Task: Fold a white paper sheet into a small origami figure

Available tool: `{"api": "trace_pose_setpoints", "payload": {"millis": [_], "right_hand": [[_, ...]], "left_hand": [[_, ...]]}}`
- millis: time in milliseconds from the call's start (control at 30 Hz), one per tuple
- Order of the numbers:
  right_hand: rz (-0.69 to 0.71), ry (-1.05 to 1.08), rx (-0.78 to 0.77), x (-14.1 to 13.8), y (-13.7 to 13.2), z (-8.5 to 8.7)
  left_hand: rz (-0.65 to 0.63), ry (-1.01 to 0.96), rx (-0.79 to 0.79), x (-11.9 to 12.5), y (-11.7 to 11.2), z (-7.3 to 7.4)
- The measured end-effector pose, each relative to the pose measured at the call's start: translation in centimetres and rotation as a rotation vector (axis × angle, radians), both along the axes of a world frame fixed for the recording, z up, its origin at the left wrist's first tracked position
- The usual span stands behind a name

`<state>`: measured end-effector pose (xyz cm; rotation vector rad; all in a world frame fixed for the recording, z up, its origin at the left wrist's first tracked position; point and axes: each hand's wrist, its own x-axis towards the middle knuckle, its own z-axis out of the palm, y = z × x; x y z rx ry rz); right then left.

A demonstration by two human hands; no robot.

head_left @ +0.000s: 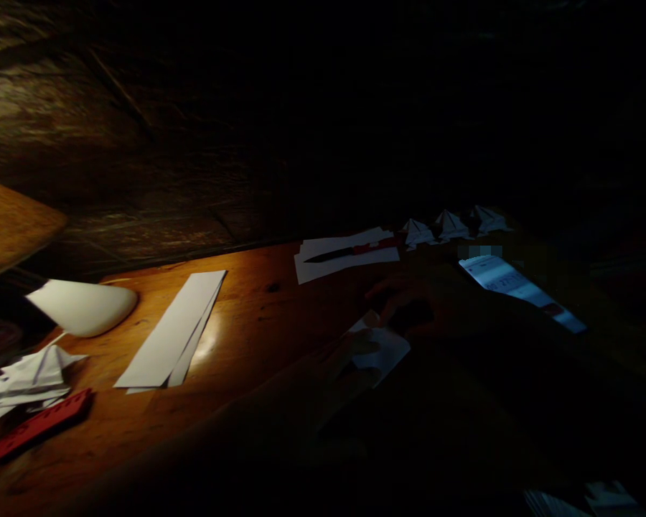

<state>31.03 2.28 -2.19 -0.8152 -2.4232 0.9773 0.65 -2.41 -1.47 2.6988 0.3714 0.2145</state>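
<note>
The scene is very dark. A small folded white paper [381,348] lies on the wooden table [258,309] in front of me. My left hand [338,366] rests on its near left edge, fingers pressed on it. My right hand [406,305] lies on its far right side, fingers curled on the paper. Both hands are in deep shadow, so their fingers are hard to make out.
A lit phone [520,289] lies at right. Behind it stand three folded paper shapes [449,226]. A knife with a red handle [355,250] rests on white sheets. Long paper strips [175,330], a white lamp head [83,306], crumpled paper [26,380] and a red ruler [37,424] are at left.
</note>
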Motion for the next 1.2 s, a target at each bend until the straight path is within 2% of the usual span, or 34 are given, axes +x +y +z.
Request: {"api": "trace_pose_setpoints", "payload": {"millis": [433,767,1067,1200], "right_hand": [[-0.027,0.012,0.029,-0.3,0.2,-1.5],[-0.078,-0.010,0.122,-1.2,-0.2,-1.3],[-0.174,-0.015,0.162,-1.9,-0.4,-1.8],[-0.237,-0.013,0.107,-2.5,-1.0,-1.2]], "left_hand": [[0.031,-0.003,0.022,0.2,-0.2,0.1],[0.035,0.020,0.014,-0.6,-0.3,-0.2],[0.015,0.061,0.053,-0.6,-0.1,0.0],[0.005,0.047,0.060,-0.3,-0.1,0.4]]}}
